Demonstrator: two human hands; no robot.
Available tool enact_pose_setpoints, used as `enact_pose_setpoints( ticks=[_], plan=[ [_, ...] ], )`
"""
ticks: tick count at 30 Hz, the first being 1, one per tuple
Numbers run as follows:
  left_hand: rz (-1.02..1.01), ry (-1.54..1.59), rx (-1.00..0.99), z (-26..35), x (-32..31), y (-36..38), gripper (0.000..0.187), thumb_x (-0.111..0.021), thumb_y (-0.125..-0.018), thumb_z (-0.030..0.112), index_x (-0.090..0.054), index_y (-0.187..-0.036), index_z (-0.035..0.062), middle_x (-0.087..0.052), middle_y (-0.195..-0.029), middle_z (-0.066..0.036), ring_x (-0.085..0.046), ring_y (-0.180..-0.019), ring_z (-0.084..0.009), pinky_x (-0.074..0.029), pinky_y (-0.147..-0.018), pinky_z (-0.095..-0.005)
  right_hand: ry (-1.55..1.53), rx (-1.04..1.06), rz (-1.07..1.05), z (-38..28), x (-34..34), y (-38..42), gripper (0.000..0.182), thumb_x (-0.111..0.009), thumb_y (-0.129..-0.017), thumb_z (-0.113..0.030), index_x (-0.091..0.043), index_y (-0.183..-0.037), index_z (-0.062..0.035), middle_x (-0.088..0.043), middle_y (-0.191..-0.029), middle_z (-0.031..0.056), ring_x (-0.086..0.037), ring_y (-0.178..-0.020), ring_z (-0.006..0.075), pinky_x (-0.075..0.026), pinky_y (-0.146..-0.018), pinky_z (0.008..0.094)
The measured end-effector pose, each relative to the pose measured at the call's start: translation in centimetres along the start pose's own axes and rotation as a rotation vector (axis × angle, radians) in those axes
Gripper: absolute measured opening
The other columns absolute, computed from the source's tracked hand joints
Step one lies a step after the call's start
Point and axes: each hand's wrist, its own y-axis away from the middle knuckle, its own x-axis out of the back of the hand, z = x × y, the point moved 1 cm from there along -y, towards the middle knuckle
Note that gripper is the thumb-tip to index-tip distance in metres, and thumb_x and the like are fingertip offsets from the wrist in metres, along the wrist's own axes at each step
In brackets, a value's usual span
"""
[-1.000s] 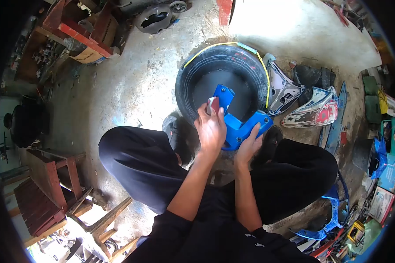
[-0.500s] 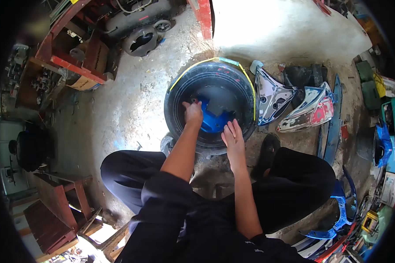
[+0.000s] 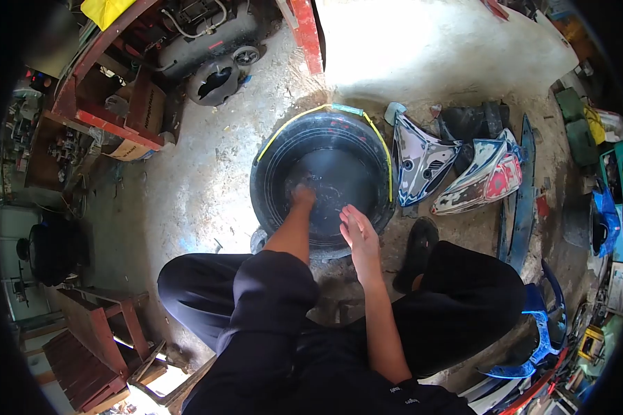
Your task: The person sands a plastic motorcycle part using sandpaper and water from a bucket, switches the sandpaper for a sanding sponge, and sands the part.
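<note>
A round black tub (image 3: 264, 185) with dark water (image 3: 336, 176) stands between my knees, a yellow strip along its rim. My left hand (image 3: 302, 197) dips into the water at the left of the tub; its fingers are under the surface, and what they hold, if anything, is hidden. The blue part cannot be seen under the dark water. Over the tub's near right rim is my right hand (image 3: 358, 228), its fingers stretched out and holding nothing.
Scuffed fairing panels (image 3: 422, 155) lie right of the tub, beside a long blue strip (image 3: 525, 200). My shoe (image 3: 421, 245) is near the tub's lower right. A blue part (image 3: 536, 339) lies lower right. Upper left stands a red frame (image 3: 111, 124); wooden furniture (image 3: 93, 332) is lower left.
My left hand has gone down into the water, and the blue part near it has disappeared below the surface. My right hand remains beside the near right rim. The view has shifted slightly.
</note>
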Motion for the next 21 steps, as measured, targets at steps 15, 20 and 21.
enact_pose_setpoints(
  ticks=[15, 20, 21],
  plan=[
    [0.44, 0.122, -0.33, 8.8, 15.1, 9.6, 0.033, -0.055, -0.1, 0.028, -0.071, -0.101, -0.0004, -0.07, -0.097, -0.029, -0.068, -0.095, -0.0469, -0.055, -0.084, -0.0518, -0.135, 0.014, -0.018, 0.4, 0.7, 0.0, 0.046, -0.054, -0.107, -0.027, -0.051, -0.14, 0.0036, -0.055, -0.141, 0.0154, -0.053, -0.132, 0.0237, -0.044, -0.11, 0.0342],
    [0.588, 0.391, -0.404, 7.6, 16.9, 13.8, 0.037, -0.053, -0.102, 0.027, -0.067, -0.092, -0.0056, -0.064, -0.081, -0.032, -0.063, -0.082, -0.051, -0.048, -0.071, -0.0529, -0.069, -0.003, -0.034, -0.6, 0.1, 0.7, 0.047, -0.053, -0.106, -0.027, -0.047, -0.143, 0.0005, -0.051, -0.143, 0.0128, -0.05, -0.133, 0.0213, -0.044, -0.11, 0.0356],
    [0.616, 0.436, -0.372, 7.1, 16.8, 14.2, 0.038, -0.053, -0.102, 0.027, -0.066, -0.09, -0.0066, -0.063, -0.078, -0.032, -0.062, -0.077, -0.0508, -0.047, -0.069, -0.0525, -0.027, 0.051, -0.006, -0.7, -0.2, 1.1, 0.049, -0.053, -0.106, -0.026, -0.043, -0.146, -0.0002, -0.047, -0.146, 0.0127, -0.047, -0.136, 0.021, -0.042, -0.111, 0.0356]
  ],
)
